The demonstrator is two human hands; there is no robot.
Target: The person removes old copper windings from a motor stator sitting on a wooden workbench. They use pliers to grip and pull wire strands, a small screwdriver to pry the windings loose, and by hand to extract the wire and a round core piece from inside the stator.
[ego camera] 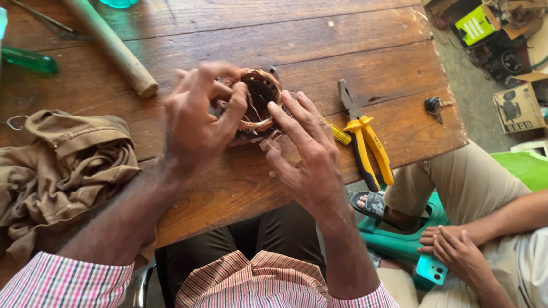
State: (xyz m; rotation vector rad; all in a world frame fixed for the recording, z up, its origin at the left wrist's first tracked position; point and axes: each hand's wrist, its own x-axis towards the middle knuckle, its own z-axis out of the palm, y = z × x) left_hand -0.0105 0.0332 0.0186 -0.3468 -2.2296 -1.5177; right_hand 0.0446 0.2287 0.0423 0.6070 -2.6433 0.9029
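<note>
Looking down on the wooden table (332, 55), I've got both hands on a small round motor stator (260, 98), copper-coloured windings ringing a hollow middle, sitting near the table's front edge. My left hand (196, 119) wraps the left side of it, fingers curled over the rim, closed on the ring. My right hand (306, 150) comes in from the right, fingers mostly straight, their tips pressing at the lower right edge and at the loose wire ends there; it's touching rather than clamping, not a full grasp.

Handling, as I judge it: the core looks like stacked metal, so stiff and heavy for its bulk, and it won't give under a squeeze. The windings are the delicate part, thin wire that could kink or snap if pinched or snagged. Best hold is around the outer ring, palm and fingers on the solid body, leaving the wire strands to fingertips only.

Yellow-handled pliers (364, 144) lie just right of my right hand, with a small yellow tool (339, 134) between. A wooden handle (99, 29) runs diagonally upper left, a green screwdriver (14, 57) beyond it, a crumpled brown cloth (47, 177) at left. Another person's hands (457, 247) rest on a knee off the table's right, with a turquoise phone (431, 270).
</note>
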